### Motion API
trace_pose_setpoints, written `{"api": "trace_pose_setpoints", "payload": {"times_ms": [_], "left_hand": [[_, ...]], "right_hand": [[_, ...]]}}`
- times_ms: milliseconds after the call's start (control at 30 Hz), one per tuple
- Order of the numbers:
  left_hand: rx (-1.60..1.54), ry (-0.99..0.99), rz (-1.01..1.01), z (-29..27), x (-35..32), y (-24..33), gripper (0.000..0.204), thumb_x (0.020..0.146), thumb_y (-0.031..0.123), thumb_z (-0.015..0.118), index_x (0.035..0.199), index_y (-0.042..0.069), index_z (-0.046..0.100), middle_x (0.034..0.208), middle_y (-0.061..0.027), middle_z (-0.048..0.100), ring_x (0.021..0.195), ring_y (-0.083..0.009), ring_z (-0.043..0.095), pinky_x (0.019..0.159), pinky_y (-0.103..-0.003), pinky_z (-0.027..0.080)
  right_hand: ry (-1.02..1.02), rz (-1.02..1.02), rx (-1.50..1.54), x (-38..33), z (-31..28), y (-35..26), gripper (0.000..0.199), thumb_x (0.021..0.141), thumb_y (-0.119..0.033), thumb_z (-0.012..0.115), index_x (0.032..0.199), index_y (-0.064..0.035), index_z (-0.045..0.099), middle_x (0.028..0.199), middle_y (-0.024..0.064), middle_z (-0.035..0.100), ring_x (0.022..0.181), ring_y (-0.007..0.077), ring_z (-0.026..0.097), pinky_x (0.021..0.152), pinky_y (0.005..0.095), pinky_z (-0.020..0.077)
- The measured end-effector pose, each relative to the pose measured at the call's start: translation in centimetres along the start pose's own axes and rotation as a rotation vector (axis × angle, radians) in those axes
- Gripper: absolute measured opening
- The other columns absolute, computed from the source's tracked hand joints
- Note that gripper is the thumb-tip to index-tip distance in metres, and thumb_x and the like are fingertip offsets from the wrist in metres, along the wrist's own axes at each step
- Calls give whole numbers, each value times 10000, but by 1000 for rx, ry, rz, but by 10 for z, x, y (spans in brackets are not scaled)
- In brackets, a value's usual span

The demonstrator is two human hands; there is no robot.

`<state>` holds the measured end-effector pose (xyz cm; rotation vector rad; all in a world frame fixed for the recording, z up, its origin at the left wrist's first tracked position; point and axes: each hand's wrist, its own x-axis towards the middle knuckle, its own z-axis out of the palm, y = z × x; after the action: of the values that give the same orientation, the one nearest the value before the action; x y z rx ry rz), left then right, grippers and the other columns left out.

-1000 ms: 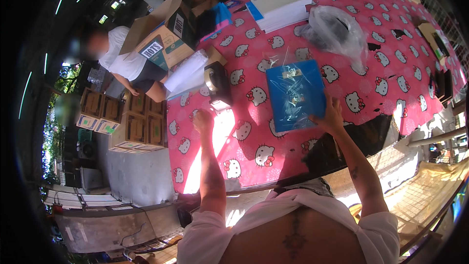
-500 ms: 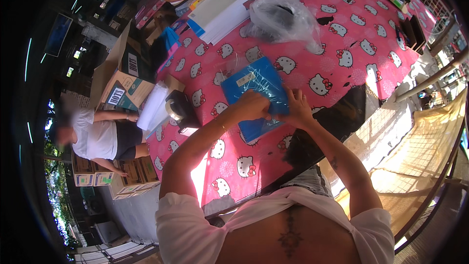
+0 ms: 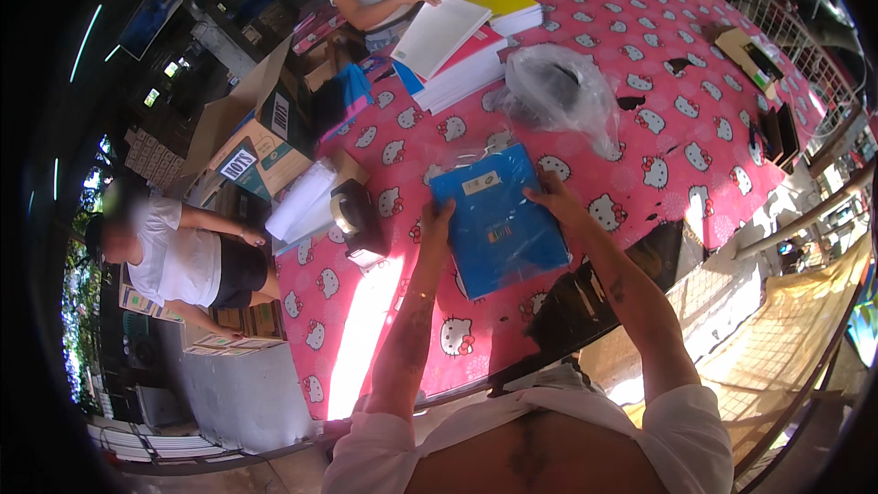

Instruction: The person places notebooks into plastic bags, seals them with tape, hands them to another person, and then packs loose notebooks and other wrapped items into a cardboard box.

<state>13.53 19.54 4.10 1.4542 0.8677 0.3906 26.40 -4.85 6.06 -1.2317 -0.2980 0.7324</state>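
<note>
Item 1: blue book in clear plastic wrap (image 3: 498, 221), lying flat on the worktop (image 3: 695, 128) under a pink patterned cloth, just ahead of us at 12 o'clock. The wrap shows loose and glossy around the cover, with slack plastic at its far end; we judge the sleeving well along but not finished, since both hands are at its edges.

Item 2: left hand (image 3: 435, 224), at the book's 9 o'clock edge. Its grip rests against the side of the wrap; we cannot tell whether the fingers pinch the plastic or only press it.

Item 3: right hand (image 3: 556, 198), at the book's 2 o'clock corner, fingers laid on the cover and wrap; here too we cannot tell whether the grip closes on anything.

Item 4: black tape dispenser (image 3: 355, 218), at 9 o'clock of the book, apart from it and untouched. We judge sealing as the part left to do.

Item 5: crumpled clear plastic bag (image 3: 558, 91), at 1 o'clock, near the book.

Item 6: stack of books (image 3: 457, 55), at 11 o'clock, far side, where another person's hand rests on a white sheet.
</note>
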Motion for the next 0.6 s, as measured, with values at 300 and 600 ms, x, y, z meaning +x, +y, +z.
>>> {"api": "trace_pose_setpoints", "payload": {"times_ms": [300, 600], "left_hand": [[-254, -285, 525, -23, -123, 68, 718, 764, -85, 667, 1413, 12, 378, 1194, -108, 564, 984, -174, 602, 811, -280, 515], [230, 296, 762, 16, -290, 36, 637, 846, 143, 708, 1368, -30, 387, 1275, -172, 489, 1218, -285, 485, 1071, -435, 376]], "right_hand": [[-281, -464, -103, -95, 2, -80, 689, 805, -76, 796, 1348, -52, 372, 1207, 79, 545, 1147, 207, 538, 1014, 344, 417], [-371, -430, -278, -146, 108, -50, 810, 759, -190, 842, 1382, -46, 344, 1211, 84, 554, 1164, 221, 543, 997, 391, 437]]}}
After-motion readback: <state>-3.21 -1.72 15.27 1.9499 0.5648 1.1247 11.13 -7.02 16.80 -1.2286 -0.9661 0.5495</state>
